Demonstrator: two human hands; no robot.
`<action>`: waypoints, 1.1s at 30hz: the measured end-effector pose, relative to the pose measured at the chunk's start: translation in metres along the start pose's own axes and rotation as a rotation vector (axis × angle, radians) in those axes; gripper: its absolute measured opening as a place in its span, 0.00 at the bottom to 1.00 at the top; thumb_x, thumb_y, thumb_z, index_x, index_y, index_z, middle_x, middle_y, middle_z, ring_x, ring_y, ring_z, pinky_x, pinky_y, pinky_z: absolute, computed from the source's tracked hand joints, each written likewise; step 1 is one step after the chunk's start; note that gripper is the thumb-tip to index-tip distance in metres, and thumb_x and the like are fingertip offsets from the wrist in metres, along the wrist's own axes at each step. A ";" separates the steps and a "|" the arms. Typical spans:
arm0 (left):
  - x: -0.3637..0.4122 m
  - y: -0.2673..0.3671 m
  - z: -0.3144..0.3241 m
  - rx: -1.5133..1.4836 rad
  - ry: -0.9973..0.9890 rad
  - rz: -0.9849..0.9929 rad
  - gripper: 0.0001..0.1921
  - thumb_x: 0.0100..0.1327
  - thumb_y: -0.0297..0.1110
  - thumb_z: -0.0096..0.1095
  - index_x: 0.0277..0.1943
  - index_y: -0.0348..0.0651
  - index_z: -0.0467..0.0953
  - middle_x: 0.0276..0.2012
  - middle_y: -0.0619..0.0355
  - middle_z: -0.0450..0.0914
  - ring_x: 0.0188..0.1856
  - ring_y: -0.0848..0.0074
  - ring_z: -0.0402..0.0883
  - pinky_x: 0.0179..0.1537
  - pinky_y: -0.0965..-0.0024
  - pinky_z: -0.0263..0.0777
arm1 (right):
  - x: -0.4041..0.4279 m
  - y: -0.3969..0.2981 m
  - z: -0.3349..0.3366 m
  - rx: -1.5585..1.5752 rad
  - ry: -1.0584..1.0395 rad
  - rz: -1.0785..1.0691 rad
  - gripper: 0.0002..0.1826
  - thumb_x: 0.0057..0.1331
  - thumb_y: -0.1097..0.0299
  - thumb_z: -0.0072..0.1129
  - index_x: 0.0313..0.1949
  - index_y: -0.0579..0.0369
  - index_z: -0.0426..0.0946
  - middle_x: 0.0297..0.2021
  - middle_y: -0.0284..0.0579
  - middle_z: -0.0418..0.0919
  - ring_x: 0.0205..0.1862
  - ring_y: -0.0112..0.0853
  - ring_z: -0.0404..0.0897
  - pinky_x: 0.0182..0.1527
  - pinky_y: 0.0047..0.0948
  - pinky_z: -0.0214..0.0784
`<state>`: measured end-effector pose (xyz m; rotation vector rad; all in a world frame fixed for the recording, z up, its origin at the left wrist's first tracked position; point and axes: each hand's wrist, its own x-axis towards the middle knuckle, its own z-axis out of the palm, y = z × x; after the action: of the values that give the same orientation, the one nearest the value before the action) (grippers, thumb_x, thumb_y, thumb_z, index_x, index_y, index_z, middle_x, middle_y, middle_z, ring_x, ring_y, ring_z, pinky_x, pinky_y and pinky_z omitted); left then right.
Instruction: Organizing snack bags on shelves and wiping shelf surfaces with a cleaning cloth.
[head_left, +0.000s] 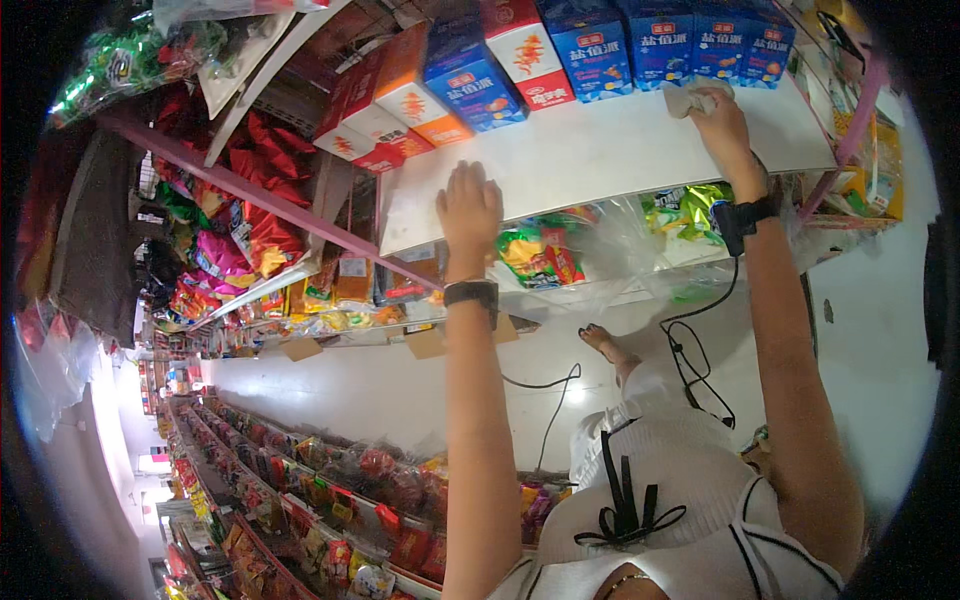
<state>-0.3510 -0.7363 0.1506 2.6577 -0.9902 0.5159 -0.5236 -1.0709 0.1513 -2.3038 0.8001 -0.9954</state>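
Observation:
My right hand (721, 129) is closed around a pale crumpled cloth (679, 100), pressed to the white shelf board (570, 157) near its right end. Just behind the cloth stand several blue cartons (667, 49) in a row. My left hand (469, 201) lies flat on the left part of the same board, fingers pointing towards the cartons, with nothing in it. Beyond its fingertips are red-and-white cartons (361, 135), an orange-and-white carton (416, 105) and another blue carton (474, 86). A further red-and-white carton (529, 56) stands between blue ones.
Below the board, a lower shelf holds snack bags (541, 256) and clear plastic film (619, 240). A pink shelf upright (247, 196) slants at left, before red bags (270, 187). Black cables (694, 352) hang from my wrist straps. Another stocked shelf rack (337, 480) runs along the aisle.

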 end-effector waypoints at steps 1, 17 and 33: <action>0.000 0.000 0.002 0.023 0.005 -0.005 0.22 0.62 0.45 0.37 0.57 0.47 0.62 0.59 0.53 0.60 0.61 0.65 0.57 0.59 0.54 0.46 | 0.003 0.006 -0.002 -0.024 -0.006 0.000 0.18 0.51 0.65 0.56 0.42 0.55 0.72 0.45 0.53 0.71 0.46 0.46 0.70 0.47 0.38 0.63; -0.003 -0.003 0.010 0.061 0.089 0.006 0.21 0.61 0.44 0.38 0.56 0.49 0.63 0.58 0.53 0.62 0.61 0.66 0.59 0.58 0.52 0.48 | 0.001 0.003 -0.005 -0.096 0.038 -0.100 0.25 0.49 0.59 0.55 0.45 0.60 0.70 0.40 0.57 0.74 0.42 0.50 0.72 0.44 0.40 0.65; 0.022 0.024 0.010 -0.107 0.345 -0.248 0.15 0.50 0.41 0.46 0.38 0.49 0.76 0.42 0.58 0.75 0.50 0.71 0.69 0.56 0.49 0.48 | 0.086 0.086 -0.007 0.320 -0.282 -0.392 0.13 0.57 0.65 0.47 0.39 0.54 0.77 0.43 0.52 0.74 0.42 0.41 0.73 0.47 0.35 0.61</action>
<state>-0.3495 -0.7706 0.1533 2.4368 -0.5636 0.8037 -0.5078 -1.1913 0.1414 -2.2845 0.0668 -0.8512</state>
